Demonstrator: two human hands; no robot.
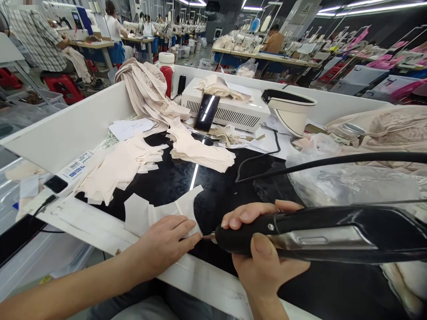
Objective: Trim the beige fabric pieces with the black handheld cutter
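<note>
My left hand presses a pale fabric piece down near the table's front edge, fingers close together along its right end. A light strip or seam crosses that piece. My right hand is wrapped round a bulky black handheld tool with a silver panel. Its thin metal tip points left and meets or nearly meets the fabric's edge, beside my left fingertips. What lies under my left palm is hidden. Farther back on the black tabletop lie a stack of cut beige pieces and another beige stack.
A thick black cable arches across the right side above a clear plastic bag. Toward the back stand a phone, a white vented box and a cream container. White raised walls border the table. Co-workers sit at sewing machines beyond.
</note>
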